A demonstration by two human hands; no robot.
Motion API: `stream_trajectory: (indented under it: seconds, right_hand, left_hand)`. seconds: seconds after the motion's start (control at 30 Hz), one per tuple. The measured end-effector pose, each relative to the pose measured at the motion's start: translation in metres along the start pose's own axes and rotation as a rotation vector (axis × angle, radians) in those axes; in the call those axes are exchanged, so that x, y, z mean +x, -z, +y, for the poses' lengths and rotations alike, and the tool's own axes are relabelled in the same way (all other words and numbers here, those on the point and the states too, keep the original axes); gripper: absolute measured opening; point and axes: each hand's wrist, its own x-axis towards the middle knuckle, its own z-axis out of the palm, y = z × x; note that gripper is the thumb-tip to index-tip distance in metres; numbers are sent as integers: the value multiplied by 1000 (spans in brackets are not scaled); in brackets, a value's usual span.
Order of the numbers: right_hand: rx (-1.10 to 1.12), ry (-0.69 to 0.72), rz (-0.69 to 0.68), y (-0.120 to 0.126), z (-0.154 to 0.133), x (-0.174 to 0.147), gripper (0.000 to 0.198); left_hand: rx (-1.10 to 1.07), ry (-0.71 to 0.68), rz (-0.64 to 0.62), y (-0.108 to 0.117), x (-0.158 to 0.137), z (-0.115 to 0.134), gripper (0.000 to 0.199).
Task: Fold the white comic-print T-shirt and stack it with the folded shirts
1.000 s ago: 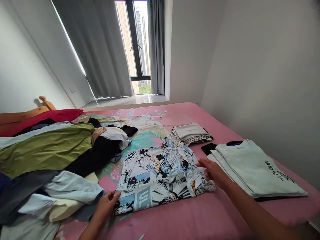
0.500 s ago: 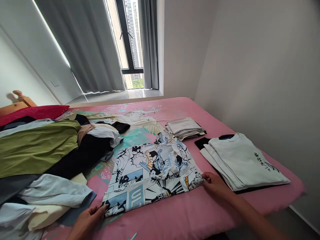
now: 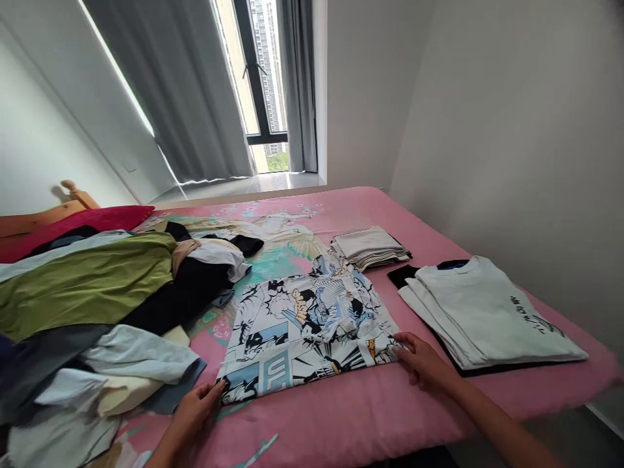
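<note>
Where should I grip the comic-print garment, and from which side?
Probably by its two near corners, coming from the wearer's side: the comic-print garment lies mostly flat, and its fairly straight near edge runs between the left hand and right hand, one at each end. A thumb-and-finger pinch should suit such thin-looking cloth.

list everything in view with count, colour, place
printed garment: 1, white, black and blue, mid-bed
clothes pile: 1, multicoloured, left
folded stack: 1, grey-topped, beyond garment
shirt stack: 1, white-topped, right
bed: 1, pink-patterned, under clothes
pillow: 1, red, far left
headboard: 1, brown, far left
curtains: 2, grey, beside window
window: 1, dark-framed, back
walls: several, pale grey, both sides
left grip: 1, bare, garment's near left corner
right grip: 1, bare, garment's near right corner
</note>
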Motion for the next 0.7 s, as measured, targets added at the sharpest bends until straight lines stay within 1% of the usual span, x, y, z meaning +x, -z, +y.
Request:
stream_trajectory:
  seconds: [0.07,0.13,0.2,0.27,0.37,0.43,0.5,0.57,0.63,0.7]
  right_hand:
    - [-6,-26,-12,-4,0,-1,49]
    - [-10,-20,15,-5,2,-4,51]
    - [-2,3,41,-3,9,-9,52]
    - [-4,22,64,1,22,-19,54]
    - [-11,7,74,9,49,-41,57]
    - [-5,-34,53,14,66,-58,57]
    - [-10,-81,34,17,76,-71,58]
    - [-36,-74,47,19,77,-78,56]
    - [-86,-2,66,20,69,-77,50]
    - [-160,80,81,20,59,-73,43]
  left_hand:
    - [49,-46,-6,0,-2,-1,57]
    - [87,-126,4,-1,-7,-1,57]
    - [116,-211,33,-2,-15,-4,54]
    - [129,-244,45,-4,-27,-10,50]
    - [156,-225,38,-6,-50,-26,46]
    - [143,-192,-10,-7,-64,-36,45]
    - [105,-164,-71,-7,-74,-41,46]
    - [81,-140,-86,-6,-76,-39,47]
    - [81,-96,-47,-5,-73,-31,49]
    - [30,-56,-25,-6,-66,-22,52]
